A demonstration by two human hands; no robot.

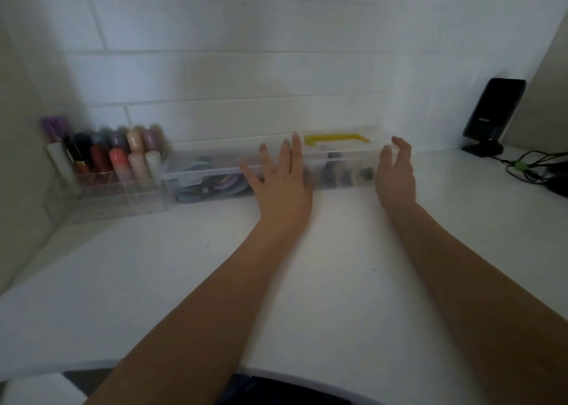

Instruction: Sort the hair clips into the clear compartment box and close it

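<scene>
Both hands, left and right, reached empty and spread toward the lidded yellow-handled compartment box; sorting seemingly unstarted.

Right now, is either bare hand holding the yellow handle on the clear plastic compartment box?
No, the yellow handle lies free between the open left hand and right hand reaching at the clear plastic compartment box.

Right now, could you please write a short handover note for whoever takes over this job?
Left hand: open, fingers spread, in front of the box; contact unclear.
Right hand: open, fingers loosely curled, at the box's right end, holding nothing.
The box sits against the wall, yellow handle on top; dark clips show inside. The picture is blurred.
Done: lid looks down.
Left: check that it is latched.
</scene>
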